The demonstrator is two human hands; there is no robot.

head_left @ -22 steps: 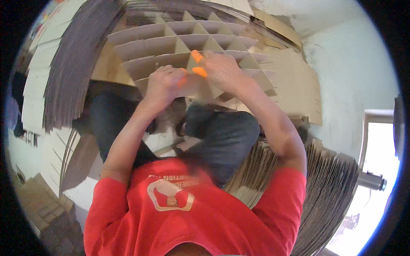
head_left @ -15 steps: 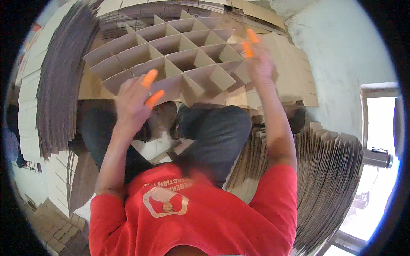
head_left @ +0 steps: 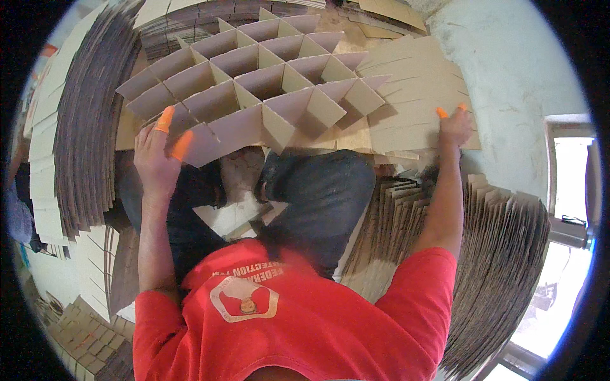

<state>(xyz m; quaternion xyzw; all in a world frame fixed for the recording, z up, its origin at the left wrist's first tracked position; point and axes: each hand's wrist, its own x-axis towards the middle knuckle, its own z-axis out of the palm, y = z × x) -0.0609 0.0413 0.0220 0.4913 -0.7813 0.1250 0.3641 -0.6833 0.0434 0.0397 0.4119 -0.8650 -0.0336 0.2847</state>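
Note:
A cardboard divider grid point(head_left: 251, 76), made of interlocked slotted strips, stands at the far middle, beyond my knees. At its near left corner, my left hand point(head_left: 155, 155) grips the end of a strip, with orange covers on thumb and forefinger. My right hand point(head_left: 456, 130), with orange covers on two digits, rests on the near right edge of a pile of flat slotted cardboard strips point(head_left: 416, 86). Its covered fingertips are apart; no lifted strip shows in it.
Tall rows of cardboard strips stand at the left point(head_left: 92, 120) and at the lower right point(head_left: 499, 273). More stacked cardboard point(head_left: 197, 32) lies behind the grid. A pale wall point(head_left: 515, 70) rises at the right beside a bright window point(head_left: 565, 178). Assembled-looking grids point(head_left: 95, 336) sit at the lower left.
My right hand has let go of the grid's right side and moved right and nearer, onto the flat pile. My left hand has slid left along the grid, which has shifted slightly.

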